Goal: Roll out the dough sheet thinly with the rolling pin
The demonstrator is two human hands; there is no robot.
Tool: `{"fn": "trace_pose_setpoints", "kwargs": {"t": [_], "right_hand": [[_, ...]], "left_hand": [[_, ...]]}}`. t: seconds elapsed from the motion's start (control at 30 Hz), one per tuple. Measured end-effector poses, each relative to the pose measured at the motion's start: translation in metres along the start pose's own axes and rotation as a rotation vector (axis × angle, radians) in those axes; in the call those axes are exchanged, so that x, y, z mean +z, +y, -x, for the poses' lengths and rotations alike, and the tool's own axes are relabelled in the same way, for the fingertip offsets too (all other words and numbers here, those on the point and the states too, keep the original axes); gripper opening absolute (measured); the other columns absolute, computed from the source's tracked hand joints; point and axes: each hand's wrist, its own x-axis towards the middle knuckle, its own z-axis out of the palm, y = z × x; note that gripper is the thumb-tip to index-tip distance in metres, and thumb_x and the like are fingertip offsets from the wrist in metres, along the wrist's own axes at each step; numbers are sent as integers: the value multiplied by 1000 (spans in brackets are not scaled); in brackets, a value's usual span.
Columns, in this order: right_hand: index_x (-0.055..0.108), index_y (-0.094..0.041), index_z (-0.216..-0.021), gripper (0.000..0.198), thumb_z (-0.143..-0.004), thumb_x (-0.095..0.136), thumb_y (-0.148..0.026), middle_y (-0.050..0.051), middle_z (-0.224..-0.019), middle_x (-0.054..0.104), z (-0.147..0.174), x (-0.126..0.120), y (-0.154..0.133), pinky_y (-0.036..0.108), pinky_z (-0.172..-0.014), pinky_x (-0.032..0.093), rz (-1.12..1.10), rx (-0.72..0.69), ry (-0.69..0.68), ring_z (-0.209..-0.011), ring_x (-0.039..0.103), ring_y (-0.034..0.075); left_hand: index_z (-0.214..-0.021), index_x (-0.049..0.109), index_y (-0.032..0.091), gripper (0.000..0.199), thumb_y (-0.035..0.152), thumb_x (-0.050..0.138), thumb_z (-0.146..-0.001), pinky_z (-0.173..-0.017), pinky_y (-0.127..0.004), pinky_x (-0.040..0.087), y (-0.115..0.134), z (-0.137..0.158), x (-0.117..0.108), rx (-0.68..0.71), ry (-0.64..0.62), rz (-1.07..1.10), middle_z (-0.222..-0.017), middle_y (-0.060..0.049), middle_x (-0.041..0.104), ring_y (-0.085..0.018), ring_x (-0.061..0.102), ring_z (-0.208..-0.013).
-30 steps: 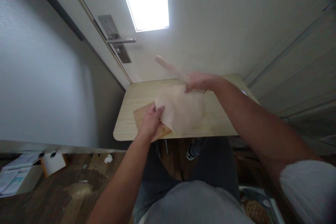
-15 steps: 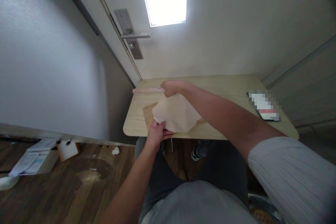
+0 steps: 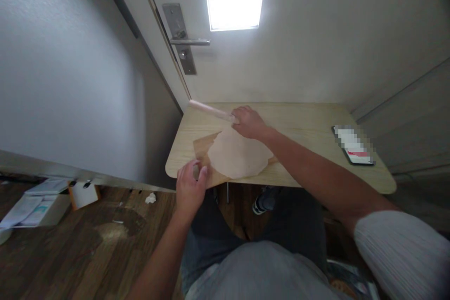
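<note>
A thin, pale sheet of dough (image 3: 239,155) with an uneven edge lies flat on a wooden board (image 3: 202,146). My right hand (image 3: 249,122) is closed round one end of a slim rolling pin (image 3: 210,109), above the far side of the dough. The pin's free end points to the back left and is slightly blurred. At the board's near left, my left hand (image 3: 191,183) has its fingers and thumb apart and holds nothing. It is beside the dough, not on it; whether it touches the board I cannot tell.
Board and dough are on a small wooden table (image 3: 305,115) pushed against a door with a metal handle (image 3: 191,42). A phone (image 3: 353,147) with a blurred-out screen lies at the table's right end. On the floor, left, are a box of papers (image 3: 38,208) and a clipboard (image 3: 84,195).
My left hand has let go of the dough's near left edge and moved left. The rolling pin has swung from level to slanting, its free end farther back. The dough now lies flatter.
</note>
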Motion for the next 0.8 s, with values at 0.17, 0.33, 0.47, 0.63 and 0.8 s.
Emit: {"fn": "trace_pose_setpoints", "kwargs": {"t": [0.17, 0.33, 0.47, 0.63, 0.8], "right_hand": [[66, -21, -101, 23, -87, 59, -38, 5, -90, 71, 64, -6, 42, 28, -66, 42, -126, 296, 25, -79, 63, 20], [67, -23, -112, 42, -89, 57, -56, 6, -96, 74, 136, 0, 71, 28, -65, 45, -170, 470, 25, -82, 67, 22], [59, -26, -131, 44, -95, 50, -50, 5, -114, 72, 164, 3, 83, 31, -76, 47, -149, 408, 3, -95, 68, 23], [62, -27, -131, 42, -94, 55, -45, 8, -121, 67, 153, -4, 88, 37, -89, 44, 19, 171, -35, -110, 59, 26], [68, -34, -121, 33, -90, 62, -44, 7, -117, 63, 135, -1, 84, 38, -91, 42, 9, 115, 6, -109, 54, 26]], "left_hand": [[-144, 46, 12, 56, 46, 40, -99, -116, -60, 28, -7, 19, 37, 97, 1, -190, -152, -22, 44, -35, 35, -145], [-147, 41, 15, 59, 48, 43, -98, -116, -60, 27, 10, 49, 51, 206, -9, -245, -152, -21, 43, -34, 34, -146], [-141, 47, 15, 57, 48, 52, -94, -113, -59, 32, 15, 50, 44, 245, 69, -242, -148, -23, 47, -37, 39, -141], [-134, 50, 17, 47, 42, 54, -94, -114, -52, 34, 41, -4, 40, 412, 148, -102, -143, -18, 51, -31, 43, -137], [-126, 56, 19, 35, 38, 45, -98, -113, -48, 36, 102, -78, 76, 528, 14, -121, -136, -13, 58, -27, 48, -130]]}}
